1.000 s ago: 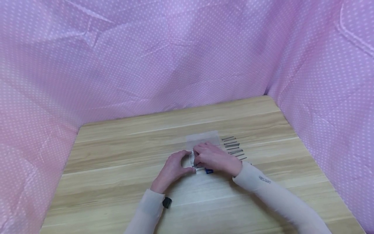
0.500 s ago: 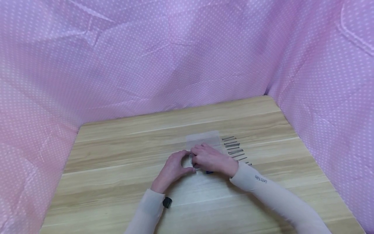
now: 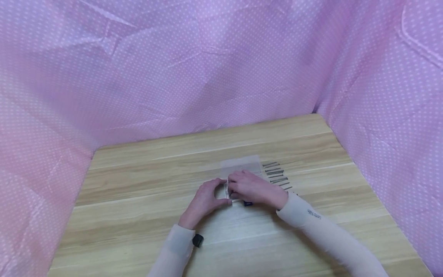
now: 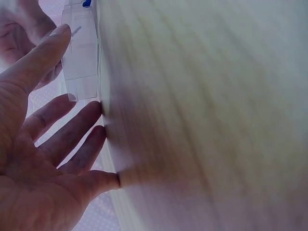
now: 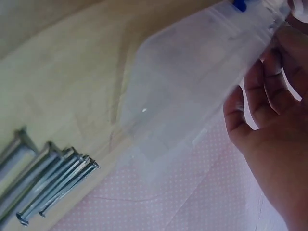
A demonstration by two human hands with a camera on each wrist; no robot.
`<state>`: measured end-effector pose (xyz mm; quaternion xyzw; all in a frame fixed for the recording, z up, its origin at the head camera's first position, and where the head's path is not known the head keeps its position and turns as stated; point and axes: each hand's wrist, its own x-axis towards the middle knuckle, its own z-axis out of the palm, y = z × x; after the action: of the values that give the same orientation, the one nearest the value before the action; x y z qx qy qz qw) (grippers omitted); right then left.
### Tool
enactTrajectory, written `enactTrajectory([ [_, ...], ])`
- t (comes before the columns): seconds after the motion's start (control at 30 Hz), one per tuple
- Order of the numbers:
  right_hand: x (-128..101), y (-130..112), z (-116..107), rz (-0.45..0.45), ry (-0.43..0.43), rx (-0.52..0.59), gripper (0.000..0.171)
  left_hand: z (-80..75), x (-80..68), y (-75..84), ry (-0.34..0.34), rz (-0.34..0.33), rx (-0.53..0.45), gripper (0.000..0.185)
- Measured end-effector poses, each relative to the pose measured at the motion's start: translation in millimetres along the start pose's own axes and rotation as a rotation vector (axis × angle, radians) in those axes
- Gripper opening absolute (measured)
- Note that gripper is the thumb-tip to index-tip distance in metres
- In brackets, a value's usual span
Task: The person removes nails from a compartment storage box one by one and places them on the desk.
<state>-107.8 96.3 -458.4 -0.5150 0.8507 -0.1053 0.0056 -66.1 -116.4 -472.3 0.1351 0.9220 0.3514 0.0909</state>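
Note:
A clear plastic box [image 4: 82, 55] with its lid [image 3: 238, 163] folded back lies on the table. My left hand [image 3: 205, 196] holds the box's left end, thumb on the near side and index finger on the far side; its other fingers rest by the tabletop. Over the box is my right hand [image 3: 254, 188], fingers bent down toward the inside. Its fingertips are mostly hidden, so whether they pinch something cannot be told. A small grey sliver [image 4: 76, 31] shows through the box wall. On the near side sits a blue latch [image 3: 247, 203].
Several metal nails [image 3: 275, 172] lie in a loose column right of the box, under and beyond the right forearm. The wood-grain table [image 3: 145, 184] is bounded by a pink dotted cloth [image 3: 155, 77] at the back and sides.
My right hand shifted slightly left over the box, then back right, its fingers staying bent. The left hand keeps its place, and the nails lie as before.

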Motion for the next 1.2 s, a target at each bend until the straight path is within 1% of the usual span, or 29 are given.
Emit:
enactTrajectory([
  [0.13,-4,-1,-3,-0.001,0.032,0.063,0.006,0.3,0.1,-0.2,0.002,0.0,0.002,0.067],
  [0.27,-7,-1,-5,0.036,0.061,0.176,0.005,0.2,-0.3,-0.1,0.007,0.0,0.003,0.066],
  [0.37,-9,1,-6,0.058,0.086,0.227,0.004,0.3,-0.8,-0.1,0.01,0.004,0.006,0.066],
  [0.57,-17,7,-12,0.027,0.176,0.2,0.005,1.3,-1.5,-0.5,0.009,0.008,0.014,0.067],
  [0.67,-20,9,-16,0.03,0.207,0.197,0.006,1.5,-1.9,-0.2,0.007,0.005,0.012,0.067],
  [0.87,-29,14,-21,0.074,0.204,0.187,0.006,2.0,-1.4,0.4,0.001,-0.005,0.013,0.068],
  [1.2,-38,21,-28,0.084,0.248,0.164,0.01,2.1,-0.9,0.7,0.006,-0.021,0.016,0.068],
])
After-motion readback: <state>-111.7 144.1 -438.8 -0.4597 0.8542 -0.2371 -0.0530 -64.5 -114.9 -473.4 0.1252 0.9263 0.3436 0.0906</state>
